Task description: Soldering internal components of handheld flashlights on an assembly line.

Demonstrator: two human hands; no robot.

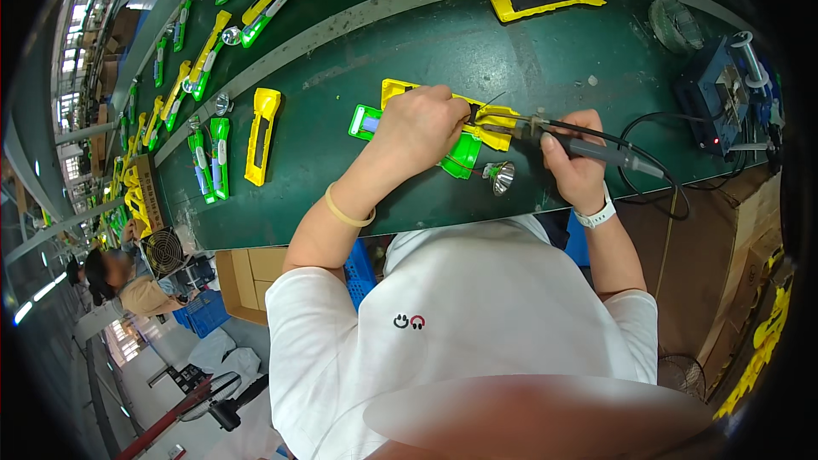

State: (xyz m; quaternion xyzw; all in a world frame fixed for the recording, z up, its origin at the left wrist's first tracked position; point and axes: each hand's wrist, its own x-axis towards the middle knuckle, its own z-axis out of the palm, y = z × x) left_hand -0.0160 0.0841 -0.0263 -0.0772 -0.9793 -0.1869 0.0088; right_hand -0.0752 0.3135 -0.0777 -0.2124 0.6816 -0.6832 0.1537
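My right hand [575, 166] grips a grey soldering iron [626, 160] with a black cord. Its tip end reaches over the narrow end of a yellow flashlight housing [501, 119]. My left hand [426, 123] is closed on that housing from above, hiding most of its middle and what the fingertips pinch. A thin dark wire sticks up beside those fingers. Under and beside the left hand lies a green flashlight part [463, 158], its other end showing at the left. A round silver reflector lamp [501, 176] on a thin wire rests just right of the green part.
At the right stand a blue soldering station [711, 94], a solder spool [750, 60] and a wire-mesh cup [676, 21]. A yellow housing [262, 136] and green parts [220, 158] lie left. More housings [545, 0] sit at the back, beyond a grey strip. A person [141, 290] works far left.
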